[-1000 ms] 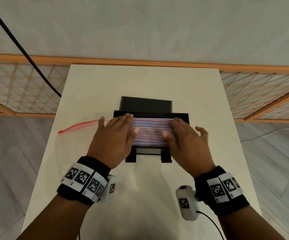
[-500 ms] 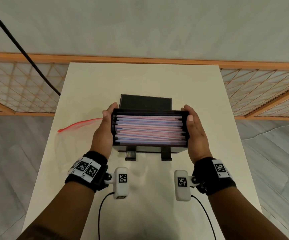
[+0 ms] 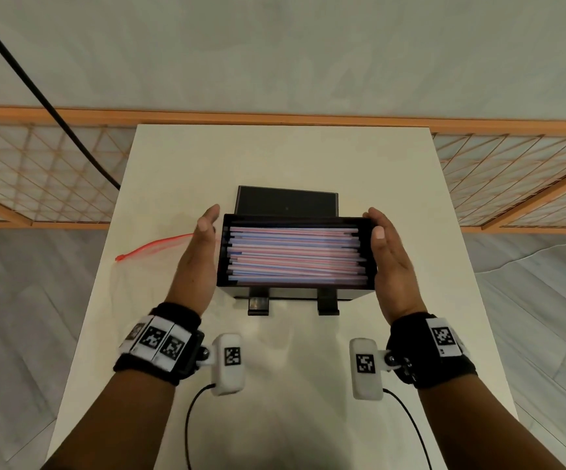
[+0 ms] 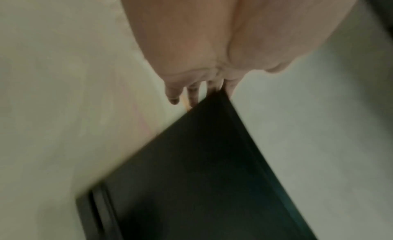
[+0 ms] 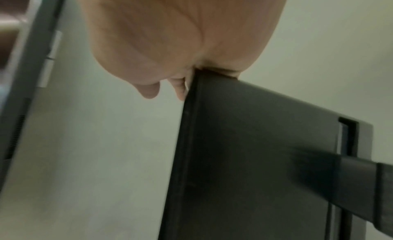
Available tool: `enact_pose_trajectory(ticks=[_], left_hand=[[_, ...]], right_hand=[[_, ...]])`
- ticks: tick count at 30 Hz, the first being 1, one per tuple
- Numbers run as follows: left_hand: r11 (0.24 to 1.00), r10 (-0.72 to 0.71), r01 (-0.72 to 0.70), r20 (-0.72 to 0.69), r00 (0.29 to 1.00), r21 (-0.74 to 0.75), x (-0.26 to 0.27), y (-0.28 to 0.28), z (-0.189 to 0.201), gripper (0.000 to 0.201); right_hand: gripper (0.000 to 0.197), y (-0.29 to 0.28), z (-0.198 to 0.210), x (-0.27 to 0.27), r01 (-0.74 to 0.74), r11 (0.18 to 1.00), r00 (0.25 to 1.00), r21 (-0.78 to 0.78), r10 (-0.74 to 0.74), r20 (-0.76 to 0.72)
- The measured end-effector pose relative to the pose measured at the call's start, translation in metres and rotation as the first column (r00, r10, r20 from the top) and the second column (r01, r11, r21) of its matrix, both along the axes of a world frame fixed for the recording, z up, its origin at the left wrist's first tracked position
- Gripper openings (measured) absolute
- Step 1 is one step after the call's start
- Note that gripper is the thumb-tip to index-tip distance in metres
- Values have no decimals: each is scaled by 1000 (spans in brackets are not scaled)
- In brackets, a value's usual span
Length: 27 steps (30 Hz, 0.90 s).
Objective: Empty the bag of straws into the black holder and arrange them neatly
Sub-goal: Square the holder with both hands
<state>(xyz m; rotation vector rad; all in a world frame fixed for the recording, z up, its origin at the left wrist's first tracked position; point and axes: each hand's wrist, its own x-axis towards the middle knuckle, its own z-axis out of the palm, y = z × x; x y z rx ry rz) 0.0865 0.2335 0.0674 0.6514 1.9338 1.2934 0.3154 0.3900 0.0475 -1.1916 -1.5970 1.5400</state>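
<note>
Left hand point(image 3: 196, 262) and right hand point(image 3: 390, 262), fingers straight, flank the straw-filled black holder point(image 3: 222, 259) on the desk point(image 3: 288, 157).

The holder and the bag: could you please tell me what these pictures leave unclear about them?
- Holder depth: head view, the top straws cover whatever lies beneath.
- Bag: head view, only the red zip edge shows clearly; the clear body is too faint to tell if it is empty.
- Left hand contact: left wrist view is blurred.
- Right hand fingers: right wrist view, mostly behind the palm.
</note>
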Motion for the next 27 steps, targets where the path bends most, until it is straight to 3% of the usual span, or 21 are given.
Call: enact_pose_trajectory(ticks=[2, 4, 5, 6, 8, 9, 10, 12, 14, 17, 19, 21, 22, 24, 25, 27], left_hand=[[992, -106, 82, -268, 958, -98, -12, -22, 10, 84], [944, -252, 95, -504, 826, -316, -28, -48, 12, 99], [876, -356, 67, -547, 757, -478, -32, -60, 9, 110], [771, -456, 47, -499, 737, -635, -35, -70, 1, 122], [576, -522, 90, -281, 805, -813, -34, -84, -19, 138], [543, -511, 113, -220, 831, -832, -32, -90, -34, 138], [562, -484, 115, -213, 849, -819, -32, -94, -51, 131], [668, -392, 78, -260, 882, -740, -34, -104, -77, 96], [748, -325, 36, -319, 890, -662, -35, -114, -85, 59], [877, -202, -21, -408, 890, -481, -31, -136, -62, 31], [941, -148, 27, -339, 929, -337, -24, -153, -24, 24], [990, -49, 35, -95, 994, -138, -16, -170, 14, 23], [998, 14, -13, 24, 1000, -60, -12, -179, 27, 19], [994, 101, -105, 125, 987, 28, -11, -200, 44, 14], [987, 128, -137, 111, 986, 86, -12, -214, 47, 26], [978, 161, -158, -8, 987, 133, -17, -246, 50, 63]], right_hand=[[42, -5, 10, 10, 31, 996, 999, 87, -32, 17], [40, -13, 19, 22, 34, 981, 999, 191, -40, 28], [40, -19, 23, 27, 25, 970, 999, 243, -36, 41], [40, -26, 26, 29, 12, 955, 998, 296, -29, 53], [40, -44, 36, 22, -52, 920, 996, 387, 22, 82], [39, -56, 40, 14, -111, 898, 992, 425, 71, 109], [38, -68, 44, 4, -186, 870, 981, 456, 136, 140], [36, -95, 49, -20, -373, 796, 928, 476, 309, 209], [40, -120, 50, -44, -574, 683, 819, 453, 492, 295], [64, -152, 46, -77, -792, 500, 611, 352, 630, 480], [94, -169, 40, -99, -879, 398, 471, 262, 640, 607], [107, -186, 34, -121, -928, 303, 368, 216, 660, 655], [96, -193, 29, -130, -931, 297, 363, 212, 708, 605], [54, -209, 25, -147, -892, 404, 453, 206, 784, 425], [39, -214, 24, -154, -859, 486, 511, 164, 786, 349], [27, -226, 28, -165, -780, 624, 603, -46, 769, 214]])
